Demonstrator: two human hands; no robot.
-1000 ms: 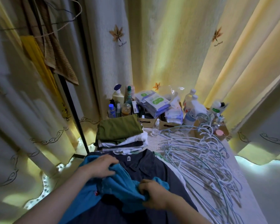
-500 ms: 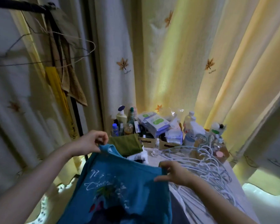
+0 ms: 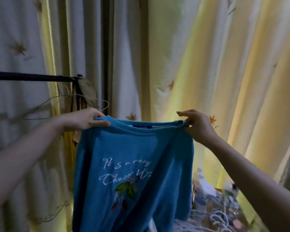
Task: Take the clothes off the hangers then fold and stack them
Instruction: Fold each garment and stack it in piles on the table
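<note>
Now the blue knit T-shirt with white embroidered script, a crumpled bundle a second ago, hangs spread before the pale curtains; left hand and right hand each pinch a shoulder. Shaken out, it looks ready for folding.

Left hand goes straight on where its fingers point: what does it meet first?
The left hand points right along the collar of the blue shirt it grips; beyond that, probably the right hand, though depth is unclear.
</note>
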